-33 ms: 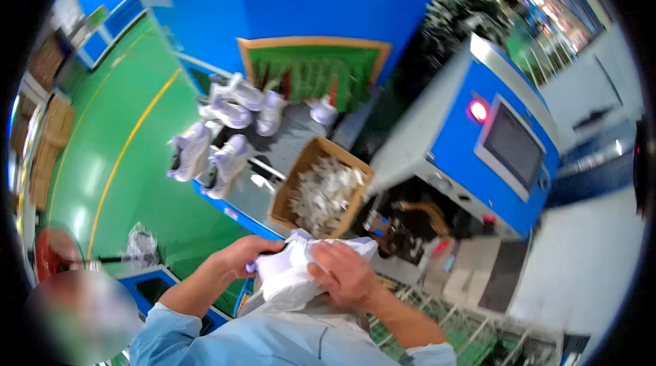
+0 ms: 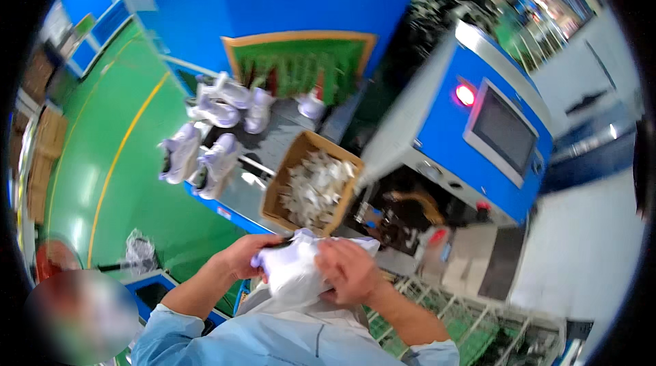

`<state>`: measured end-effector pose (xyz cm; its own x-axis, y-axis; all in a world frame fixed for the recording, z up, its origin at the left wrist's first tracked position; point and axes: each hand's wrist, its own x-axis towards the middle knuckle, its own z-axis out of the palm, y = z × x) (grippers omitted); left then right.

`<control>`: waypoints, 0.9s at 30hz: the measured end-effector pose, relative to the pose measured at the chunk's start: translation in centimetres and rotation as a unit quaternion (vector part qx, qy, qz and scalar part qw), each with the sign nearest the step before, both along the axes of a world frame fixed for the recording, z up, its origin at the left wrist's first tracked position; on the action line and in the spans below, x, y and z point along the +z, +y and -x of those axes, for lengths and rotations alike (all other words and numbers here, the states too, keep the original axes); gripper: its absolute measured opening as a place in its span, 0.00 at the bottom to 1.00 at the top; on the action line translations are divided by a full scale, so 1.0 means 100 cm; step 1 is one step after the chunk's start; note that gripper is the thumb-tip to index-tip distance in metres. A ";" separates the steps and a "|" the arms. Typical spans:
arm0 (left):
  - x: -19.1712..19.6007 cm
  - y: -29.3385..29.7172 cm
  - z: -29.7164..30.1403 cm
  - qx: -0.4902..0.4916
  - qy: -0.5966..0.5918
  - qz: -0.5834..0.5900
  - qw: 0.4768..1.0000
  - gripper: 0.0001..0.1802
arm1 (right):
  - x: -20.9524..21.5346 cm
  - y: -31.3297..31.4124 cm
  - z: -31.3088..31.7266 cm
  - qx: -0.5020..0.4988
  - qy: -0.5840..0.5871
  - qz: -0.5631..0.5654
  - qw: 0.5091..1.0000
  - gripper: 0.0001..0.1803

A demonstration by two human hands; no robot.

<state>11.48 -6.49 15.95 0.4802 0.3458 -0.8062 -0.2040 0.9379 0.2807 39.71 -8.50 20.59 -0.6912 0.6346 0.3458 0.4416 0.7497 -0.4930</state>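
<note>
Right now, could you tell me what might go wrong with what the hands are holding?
1. The left hand and right hand hold a white shoe in mid-air, so it could slip and drop.
2. Two shoes overhang the conveyor's edge and may fall.

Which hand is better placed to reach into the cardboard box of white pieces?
Probably the right hand: it grips the white shoe just below the cardboard box. The left hand holds the shoe's far side, further from the box.

Cardboard box [image 2: 277, 192] blocks ahead; open green floor [image 2: 130, 188] lies left
</note>
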 end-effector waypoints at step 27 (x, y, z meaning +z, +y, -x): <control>-0.058 -0.010 -0.126 -0.249 0.125 -0.243 0.929 0.22 | -0.045 0.022 -0.106 -0.645 -0.140 0.330 0.675 0.64</control>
